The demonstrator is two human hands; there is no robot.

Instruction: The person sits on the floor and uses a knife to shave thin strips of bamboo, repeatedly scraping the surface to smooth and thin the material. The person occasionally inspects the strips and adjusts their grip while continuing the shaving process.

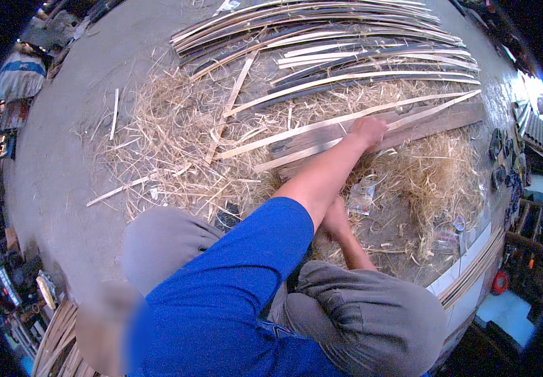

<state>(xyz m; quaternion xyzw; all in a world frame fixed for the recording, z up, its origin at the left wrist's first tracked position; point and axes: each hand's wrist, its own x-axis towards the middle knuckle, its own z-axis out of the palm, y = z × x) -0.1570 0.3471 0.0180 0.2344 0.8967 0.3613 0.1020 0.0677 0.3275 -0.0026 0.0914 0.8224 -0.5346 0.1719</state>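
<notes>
Two hands are at work over the floor, and they are well apart from each other. The left hand [368,131] is at the end of a long outstretched arm in a blue sleeve, pressed down with fingers curled on a pale bamboo strip [322,125] where it crosses a grey wooden plank [435,119]; the strip runs from lower left to upper right across the plank. The right hand [336,217] is low and close in, mostly hidden behind the left forearm among the shavings, so I cannot tell whether it grips anything. The person squats, grey trousered knees to either side. Around the plank lies a wide heap of straw-coloured shavings [177,132] on a bare grey concrete floor [58,163]. Beyond it a stack of long split bamboo slats [322,31], pale and dark, lies side by side. More slats are bundled at the lower right [472,270], and clutter lines the room's edges.
</notes>
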